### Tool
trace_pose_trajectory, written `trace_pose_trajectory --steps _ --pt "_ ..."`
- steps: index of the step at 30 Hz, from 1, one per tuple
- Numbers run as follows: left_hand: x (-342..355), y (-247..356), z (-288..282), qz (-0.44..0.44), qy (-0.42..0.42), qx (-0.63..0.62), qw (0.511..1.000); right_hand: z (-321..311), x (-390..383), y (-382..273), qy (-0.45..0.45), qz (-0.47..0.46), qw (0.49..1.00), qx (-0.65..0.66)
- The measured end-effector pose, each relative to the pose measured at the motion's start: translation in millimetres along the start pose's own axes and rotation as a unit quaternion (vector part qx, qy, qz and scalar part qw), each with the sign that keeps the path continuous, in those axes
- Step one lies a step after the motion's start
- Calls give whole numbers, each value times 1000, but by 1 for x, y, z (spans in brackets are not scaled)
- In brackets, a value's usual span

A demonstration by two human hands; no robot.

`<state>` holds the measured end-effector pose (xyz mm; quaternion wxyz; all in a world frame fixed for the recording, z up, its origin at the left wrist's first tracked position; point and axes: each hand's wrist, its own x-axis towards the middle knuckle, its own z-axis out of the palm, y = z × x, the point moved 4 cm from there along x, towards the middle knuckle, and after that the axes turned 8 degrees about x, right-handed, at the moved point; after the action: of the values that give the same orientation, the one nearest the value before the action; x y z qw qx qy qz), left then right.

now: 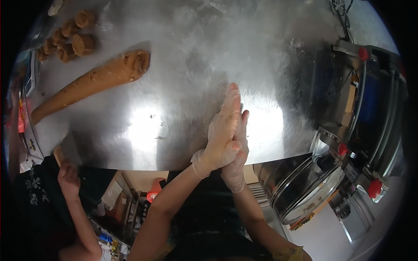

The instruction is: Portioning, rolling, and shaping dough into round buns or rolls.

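Observation:
Both my hands wear clear plastic gloves and are pressed palm to palm above the near part of the steel table. My left hand (223, 127) lies across the front, its fingers straight and pointing away from me. Behind it, my right hand (238, 163) is mostly covered; a few outstretched fingertips and the wrist show. Whether anything sits between the palms is hidden. To their left rests a long tapering roll of brown dough (93, 80), its thick end toward the middle. Several cut dough pieces (83, 44) stand at the far left.
At the left, a co-worker's hand (69, 177) holds a scraper (58, 155) by its wooden handle at the table edge. A metal machine with red knobs (342, 149) and a large steel bowl (300, 191) flank the right side. The steel table (187, 148) ends just before me.

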<state>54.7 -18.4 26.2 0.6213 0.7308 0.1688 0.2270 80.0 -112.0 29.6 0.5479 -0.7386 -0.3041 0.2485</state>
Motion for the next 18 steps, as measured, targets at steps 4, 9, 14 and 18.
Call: trace_pose_trajectory --steps 4,9,14,18 --pt "-37 8 0 -38 -19 14 999 -12 33 -10 -37 17 999 2" --pt "-18 -13 -6 -50 37 38 997 -3 2 -2 31 0 999 -10" --pt "-40 7 1 -60 -26 -8 998 -5 19 -20 39 44 998 27" --pt "-23 -10 -7 -9 27 24 999 -12 6 4 70 12 997 19"
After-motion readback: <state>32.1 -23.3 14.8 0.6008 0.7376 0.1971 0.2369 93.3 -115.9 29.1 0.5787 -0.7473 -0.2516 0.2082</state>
